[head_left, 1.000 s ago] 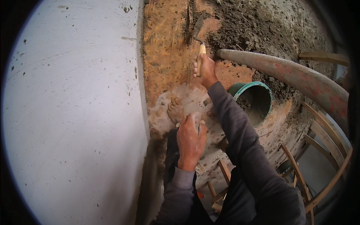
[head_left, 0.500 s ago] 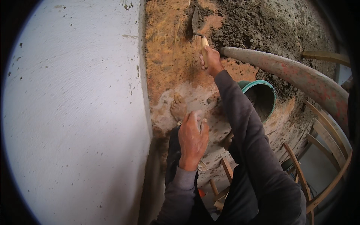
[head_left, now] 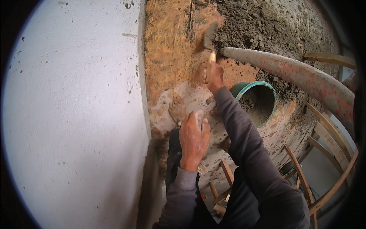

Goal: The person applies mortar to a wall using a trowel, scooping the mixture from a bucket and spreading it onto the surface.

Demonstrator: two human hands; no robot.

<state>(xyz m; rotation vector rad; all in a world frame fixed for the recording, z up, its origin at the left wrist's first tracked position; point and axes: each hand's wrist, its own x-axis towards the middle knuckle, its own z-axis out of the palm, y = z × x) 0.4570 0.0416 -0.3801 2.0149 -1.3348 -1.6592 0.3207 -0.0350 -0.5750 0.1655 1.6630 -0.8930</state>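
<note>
My right hand [head_left: 214, 76] grips the wooden handle of a trowel [head_left: 211, 36], its grey blade lying over the orange board [head_left: 167, 53] beside spread dark mortar [head_left: 251, 26]. My left hand [head_left: 193, 139] is curled, dusty at the fingertips, above my bare foot [head_left: 177, 108]; whatever it may hold is hidden. A green bucket [head_left: 263, 103] with grey mortar inside stands to the right of my right forearm, below a long, red-flecked grey pole [head_left: 289, 72] whose end is near the trowel.
A white plastered surface [head_left: 72, 110] fills the left side, its edge running beside the board. Wooden slats [head_left: 324, 149] form a framework at lower right. A timber piece [head_left: 328, 57] juts in at upper right.
My right hand and trowel have shifted toward me since half a second ago, the blade now nearer the pole's end. My left hand stays curled in nearly the same place.
</note>
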